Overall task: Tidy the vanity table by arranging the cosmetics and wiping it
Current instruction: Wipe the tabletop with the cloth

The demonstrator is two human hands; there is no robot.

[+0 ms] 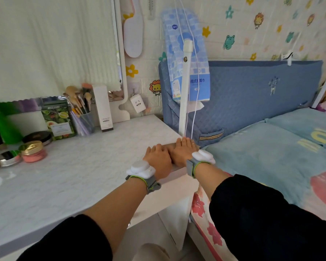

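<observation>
Both hands are out at the far right edge of the vanity table (pixel 79 172), right where it meets the bed (pixel 267 159). The right hand (pixel 183 152) lies flat, fingers straight and side by side, pressing down on a tan cloth-like strip (pixel 170 147) that runs along the table's edge. The strip is mostly hidden, so what it is cannot be said for sure. The left hand (pixel 157 159) sits just beside the right, touching it, knuckles up. Its fingertips are out of sight, so whether it grips the strip or only rests on it cannot be told. Each wrist wears a grey band with a white device on top, and black sleeves are pushed up the forearms. The cosmetics are gathered well apart from the hands, along the back left of the table. A clear cup (pixel 84 121) full of makeup brushes (pixel 79 97) stands between a tall white box (pixel 103 108), upright on its right, and a fruit-printed packet (pixel 59 119) on its left. Nearer the front sit a dark round compact (pixel 38 137), a pink jar with a gold lid (pixel 33 151) and, at the left edge, a silver tin (pixel 8 160). Behind them rises the mirror (pixel 55 44). A blue tissue pack (pixel 188 59) hangs above the blue headboard (pixel 252 87).
</observation>
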